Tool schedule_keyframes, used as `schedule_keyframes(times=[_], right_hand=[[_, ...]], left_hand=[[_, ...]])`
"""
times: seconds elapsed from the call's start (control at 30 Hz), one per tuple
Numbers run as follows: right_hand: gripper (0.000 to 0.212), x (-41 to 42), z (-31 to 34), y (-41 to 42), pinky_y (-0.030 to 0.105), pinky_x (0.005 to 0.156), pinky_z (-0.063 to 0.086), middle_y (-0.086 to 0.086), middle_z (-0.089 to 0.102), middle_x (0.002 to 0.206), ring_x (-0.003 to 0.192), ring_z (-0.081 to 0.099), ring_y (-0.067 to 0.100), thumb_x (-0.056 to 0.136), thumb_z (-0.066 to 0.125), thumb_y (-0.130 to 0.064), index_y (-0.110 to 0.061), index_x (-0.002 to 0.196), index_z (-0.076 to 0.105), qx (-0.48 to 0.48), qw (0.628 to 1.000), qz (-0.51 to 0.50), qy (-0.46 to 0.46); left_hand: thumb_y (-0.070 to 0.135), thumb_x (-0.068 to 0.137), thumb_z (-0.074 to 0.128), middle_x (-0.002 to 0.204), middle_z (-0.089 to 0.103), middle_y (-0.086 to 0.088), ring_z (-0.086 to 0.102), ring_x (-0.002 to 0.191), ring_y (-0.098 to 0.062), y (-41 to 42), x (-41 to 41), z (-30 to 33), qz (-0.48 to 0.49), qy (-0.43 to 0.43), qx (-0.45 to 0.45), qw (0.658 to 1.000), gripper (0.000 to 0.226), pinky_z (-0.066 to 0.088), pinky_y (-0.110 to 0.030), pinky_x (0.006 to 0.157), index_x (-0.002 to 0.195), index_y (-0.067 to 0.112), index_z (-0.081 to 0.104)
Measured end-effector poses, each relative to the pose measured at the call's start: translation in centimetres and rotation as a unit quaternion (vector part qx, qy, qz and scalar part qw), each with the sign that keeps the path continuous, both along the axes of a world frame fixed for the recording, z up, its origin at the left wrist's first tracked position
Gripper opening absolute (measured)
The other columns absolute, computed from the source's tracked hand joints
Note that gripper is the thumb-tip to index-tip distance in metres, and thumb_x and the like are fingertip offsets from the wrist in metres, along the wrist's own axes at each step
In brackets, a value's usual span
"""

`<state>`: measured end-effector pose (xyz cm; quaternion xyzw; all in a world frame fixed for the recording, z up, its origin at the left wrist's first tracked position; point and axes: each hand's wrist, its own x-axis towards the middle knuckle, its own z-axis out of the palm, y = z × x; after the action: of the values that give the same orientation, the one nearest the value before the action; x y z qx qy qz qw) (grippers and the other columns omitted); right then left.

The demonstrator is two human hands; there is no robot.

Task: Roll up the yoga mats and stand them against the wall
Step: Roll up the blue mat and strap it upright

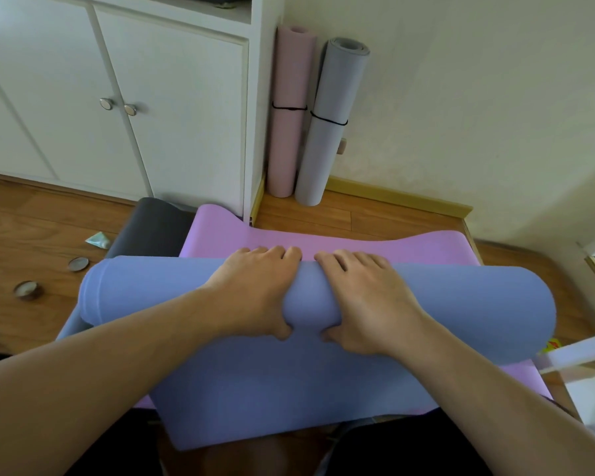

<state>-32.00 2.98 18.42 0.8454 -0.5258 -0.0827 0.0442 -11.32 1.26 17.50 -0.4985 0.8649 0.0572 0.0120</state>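
Two hands grip the half-rolled blue mat (461, 297) at its middle: the left hand (258, 290) and right hand (364, 297) curl fingers over the roll with thumbs tucked beneath. It lies across a lilac mat (323, 240) on the wooden floor (31, 235). Beyond, a pink rolled mat (287, 139) and a grey rolled mat (327, 142) stand against the wall (478, 97).

The wooden floor (340, 214) carries a grey mat (152, 228), a purple mat (255, 235), two standing rolls (289, 108), and two small round tins (30, 290).
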Motion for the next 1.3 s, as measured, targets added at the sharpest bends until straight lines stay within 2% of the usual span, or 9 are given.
schedule_keyframes(times=[0.27, 0.37, 0.47, 0.6, 0.77, 0.97, 1.1, 1.17, 1.3], right_hand=[[0.08, -1.7, 0.6, -2.0, 0.04, 0.099, 0.043, -0.011, 0.061, 0.127, 0.119, 0.058, 0.021, 0.059, 0.083, -0.056, -0.033, 0.127, 0.047, -0.001, 0.998, -0.011, -0.067], [0.075, -2.8, 1.6, -2.6, 0.037, 0.092, 0.042, -0.017, 0.061, 0.118, 0.11, 0.056, 0.017, 0.059, 0.086, -0.051, -0.038, 0.121, 0.047, 0.007, 0.996, -0.033, -0.086], [0.072, -4.1, 2.9, -3.2, 0.036, 0.088, 0.04, -0.021, 0.06, 0.11, 0.103, 0.054, 0.016, 0.056, 0.089, -0.042, -0.041, 0.116, 0.049, 0.011, 0.99, -0.07, -0.119], [0.079, -5.9, 3.6, -3.4, 0.04, 0.089, 0.046, -0.023, 0.06, 0.109, 0.103, 0.052, 0.014, 0.051, 0.095, -0.039, -0.043, 0.116, 0.051, -0.012, 0.974, -0.129, -0.184], [0.08, -6.6, 2.9, -3.5, 0.044, 0.088, 0.049, -0.017, 0.061, 0.11, 0.102, 0.056, 0.02, 0.044, 0.089, -0.043, -0.043, 0.114, 0.049, -0.035, 0.965, -0.162, -0.202], [0.091, -4.0, 1.7, -2.2, 0.042, 0.113, 0.038, 0.005, 0.038, 0.137, 0.132, 0.041, 0.034, 0.063, 0.077, -0.03, -0.018, 0.143, 0.036, -0.016, 0.967, -0.234, -0.098], [0.064, 3.6, 3.4, 2.9, 0.033, 0.08, 0.044, -0.009, 0.047, 0.114, 0.1, 0.052, 0.018, 0.081, 0.073, -0.062, -0.022, 0.121, 0.044, 0.002, 0.951, -0.147, -0.274], [0.071, 7.5, 3.6, 4.5, 0.03, 0.076, 0.041, -0.011, 0.055, 0.111, 0.097, 0.059, 0.016, 0.082, 0.065, -0.08, -0.024, 0.122, 0.046, 0.058, 0.947, -0.171, -0.266], [0.037, 10.3, 3.1, 4.4, 0.028, 0.061, 0.05, -0.009, 0.064, 0.084, 0.077, 0.066, 0.015, 0.091, 0.065, -0.061, -0.024, 0.091, 0.059, 0.044, 0.943, -0.212, -0.252]], left_hand=[[0.078, 0.052, 0.086, 0.12, 0.058, 0.022, 0.059, 0.105, -0.009, -1.9, 4.8, 3.1, 0.064, 0.014, 0.169, 0.983, 0.096, 0.055, -0.038, 0.091, 0.134, 0.048, 0.044], [0.083, 0.045, 0.087, 0.11, 0.064, 0.024, 0.062, 0.095, -0.004, -2.8, 9.3, 5.0, 0.126, 0.008, 0.247, 0.961, 0.092, 0.051, -0.028, 0.08, 0.123, 0.049, 0.054], [0.093, 0.036, 0.082, 0.105, 0.072, 0.025, 0.067, 0.098, -0.003, -3.1, 13.6, 6.8, 0.182, 0.119, 0.247, 0.944, 0.087, 0.054, -0.033, 0.089, 0.11, 0.051, 0.069], [0.069, 0.048, 0.088, 0.111, 0.079, 0.003, 0.076, 0.101, -0.019, -2.0, 14.4, 6.8, 0.255, 0.426, 0.268, 0.825, 0.083, 0.061, -0.048, 0.089, 0.119, 0.029, 0.073], [0.062, 0.042, 0.101, 0.118, 0.07, -0.003, 0.072, 0.103, -0.028, -1.3, 9.2, 5.6, 0.346, 0.549, 0.202, 0.734, 0.091, 0.065, -0.047, 0.075, 0.12, 0.03, 0.066], [0.049, 0.062, 0.098, 0.109, 0.068, 0.002, 0.069, 0.098, -0.024, -1.0, 5.3, 4.3, 0.344, 0.57, 0.146, 0.732, 0.065, 0.065, -0.05, 0.08, 0.113, 0.031, 0.062], [0.05, 0.066, 0.096, 0.103, 0.064, 0.007, 0.063, 0.094, -0.012, -1.6, 3.5, 3.4, 0.318, 0.545, 0.101, 0.769, 0.067, 0.052, -0.023, 0.071, 0.115, 0.025, 0.058], [0.064, 0.064, 0.089, 0.097, 0.059, 0.013, 0.06, 0.093, -0.008, -1.9, 2.7, 2.8, 0.298, 0.496, 0.078, 0.812, 0.073, 0.041, -0.011, 0.065, 0.113, 0.025, 0.053], [0.062, 0.067, 0.089, 0.094, 0.059, 0.01, 0.064, 0.089, -0.015, -1.8, 1.8, 1.2, 0.316, 0.447, 0.058, 0.835, 0.073, 0.047, -0.02, 0.069, 0.116, 0.023, 0.05]])
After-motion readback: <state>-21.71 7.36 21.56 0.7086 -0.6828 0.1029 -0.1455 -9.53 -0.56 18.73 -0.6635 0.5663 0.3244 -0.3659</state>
